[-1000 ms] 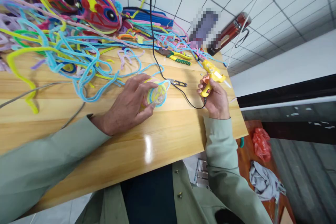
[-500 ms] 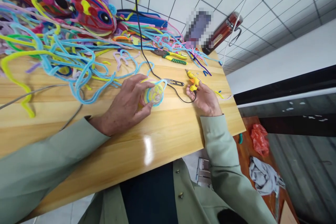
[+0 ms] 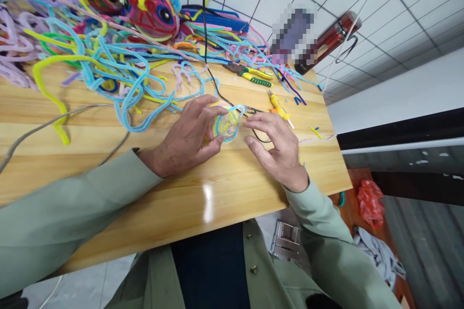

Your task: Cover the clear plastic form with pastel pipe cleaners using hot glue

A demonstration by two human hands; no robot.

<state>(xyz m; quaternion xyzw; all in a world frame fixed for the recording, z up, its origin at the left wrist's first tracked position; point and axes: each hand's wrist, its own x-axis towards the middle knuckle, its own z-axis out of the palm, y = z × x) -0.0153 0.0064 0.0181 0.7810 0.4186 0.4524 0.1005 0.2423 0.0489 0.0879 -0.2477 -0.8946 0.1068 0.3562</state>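
My left hand (image 3: 188, 140) is curled around a small coiled disc of yellow and light-blue pipe cleaner (image 3: 226, 124) on the wooden table (image 3: 181, 193). My right hand (image 3: 277, 147) hovers just right of the disc with its fingers spread and nothing in it, fingertips close to the disc's edge. A yellow glue gun (image 3: 278, 106) lies on the table beyond my right hand, its black cord (image 3: 210, 72) running up over the table.
A tangle of coloured pipe cleaners (image 3: 108, 72) and finished bright fish-like figures (image 3: 152, 7) fill the far left. Yellow-green pliers (image 3: 252, 75), small snips (image 3: 252, 109) and a dark red flask (image 3: 326, 41) lie beyond. The table's right edge drops to the floor, with red and grey cloth (image 3: 373, 231) below.
My right hand set the glue gun down on the table and moved left, open, to the coiled disc. My left hand stayed on the disc.
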